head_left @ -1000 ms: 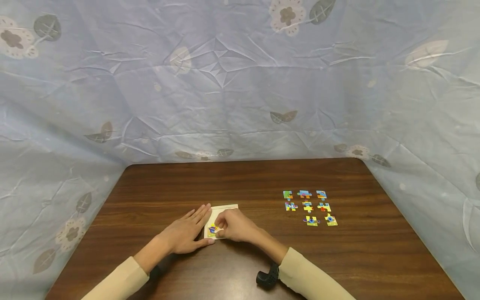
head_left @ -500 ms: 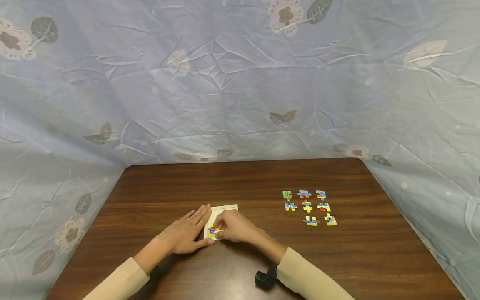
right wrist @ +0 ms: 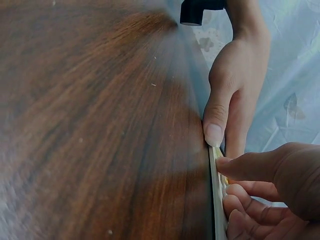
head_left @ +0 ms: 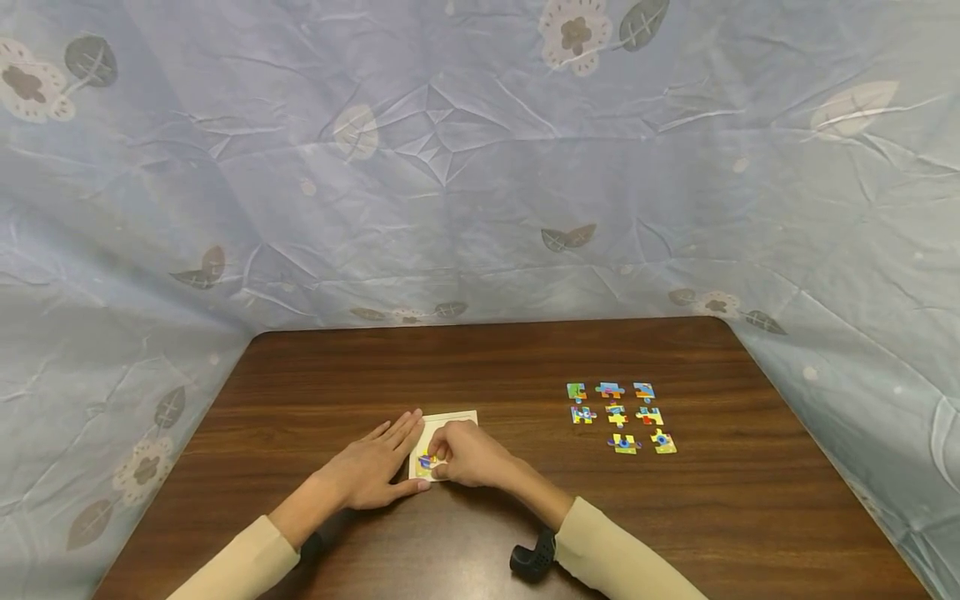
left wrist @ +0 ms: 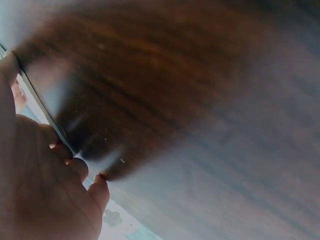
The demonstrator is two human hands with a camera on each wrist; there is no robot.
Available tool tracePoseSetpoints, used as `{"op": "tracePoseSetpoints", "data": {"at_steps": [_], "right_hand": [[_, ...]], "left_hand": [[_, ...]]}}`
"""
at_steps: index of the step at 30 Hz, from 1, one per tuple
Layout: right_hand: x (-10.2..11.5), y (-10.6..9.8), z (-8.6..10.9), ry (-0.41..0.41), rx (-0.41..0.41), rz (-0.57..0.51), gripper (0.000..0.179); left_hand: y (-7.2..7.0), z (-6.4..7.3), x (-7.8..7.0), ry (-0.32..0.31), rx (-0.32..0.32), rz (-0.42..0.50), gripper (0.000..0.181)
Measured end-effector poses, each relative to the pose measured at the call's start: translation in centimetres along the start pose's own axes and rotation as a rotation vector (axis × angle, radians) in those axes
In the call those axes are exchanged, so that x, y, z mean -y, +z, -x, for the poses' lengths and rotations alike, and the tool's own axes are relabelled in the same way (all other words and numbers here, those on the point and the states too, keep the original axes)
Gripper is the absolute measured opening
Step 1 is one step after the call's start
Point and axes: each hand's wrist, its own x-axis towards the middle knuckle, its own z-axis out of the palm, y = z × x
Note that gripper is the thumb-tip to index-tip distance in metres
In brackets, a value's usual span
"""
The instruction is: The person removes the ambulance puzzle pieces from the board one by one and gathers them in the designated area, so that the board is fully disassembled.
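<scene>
A shallow cream puzzle tray point(head_left: 453, 417) lies on the table in front of me. My left hand point(head_left: 371, 467) rests along its left side with fingers extended, the thumb at the near left corner. Inside that corner is a yellow and purple jigsaw piece point(head_left: 426, 461), which my right hand point(head_left: 471, 454) pinches between thumb and curled fingers. The fingers hide part of the piece. In the right wrist view, the right thumb and fingers are over the tray edge point(right wrist: 215, 200), close to the left thumb point(right wrist: 214, 132). The left wrist view shows left fingers along the tray's edge point(left wrist: 36, 102).
Several loose jigsaw pieces point(head_left: 617, 415) lie spaced out in rows on the right of the brown wooden table point(head_left: 337, 367). A black wrist device point(head_left: 534, 557) sits under the right forearm. A patterned grey-blue cloth point(head_left: 480, 208) hangs round the table's back and sides.
Both hands stay in place at the tray. The jigsaw piece has shifted very slightly under the right fingers. The loose pieces have not moved.
</scene>
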Motion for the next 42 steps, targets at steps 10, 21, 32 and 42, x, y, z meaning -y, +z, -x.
{"op": "tracePoseSetpoints", "data": {"at_steps": [10,21,32,42], "right_hand": [[-0.3,0.2,0.1,-0.037,-0.031,-0.075,0.018],[-0.3,0.1,0.4,-0.078,-0.089,-0.115,0.012],[-0.3,-0.7,0.7,-0.072,-0.143,-0.216,0.007],[-0.6,-3.9,1.9,-0.010,-0.162,-0.358,0.009]], "left_hand": [[0.2,-0.1,0.1,0.001,-0.007,-0.023,0.098],[-0.2,0.0,0.0,0.009,-0.004,-0.011,0.096],[0.0,-0.1,0.1,-0.005,0.009,-0.015,0.097],[0.4,-0.2,0.4,-0.009,0.005,-0.018,0.100]]}}
